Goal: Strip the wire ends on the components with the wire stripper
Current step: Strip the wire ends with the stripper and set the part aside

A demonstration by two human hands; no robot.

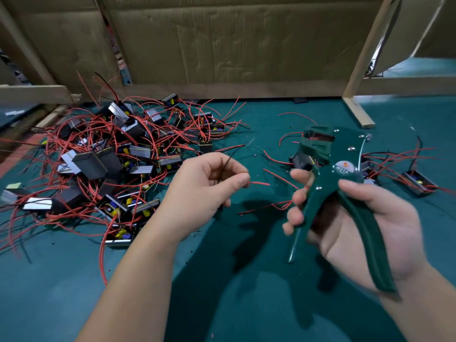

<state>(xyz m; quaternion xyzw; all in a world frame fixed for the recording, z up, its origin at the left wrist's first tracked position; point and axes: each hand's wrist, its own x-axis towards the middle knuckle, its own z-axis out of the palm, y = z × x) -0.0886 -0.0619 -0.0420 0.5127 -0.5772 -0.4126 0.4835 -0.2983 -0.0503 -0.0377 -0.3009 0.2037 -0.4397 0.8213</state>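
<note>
Apparently pinched in the left grip, the red wire points across toward the wire stripper held in the right grip.

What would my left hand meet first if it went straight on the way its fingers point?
Probably the right hand, its fingertips wrapped round the wire stripper; depth is unclear.

Upright green wire stripper; red-wired component heap
</note>
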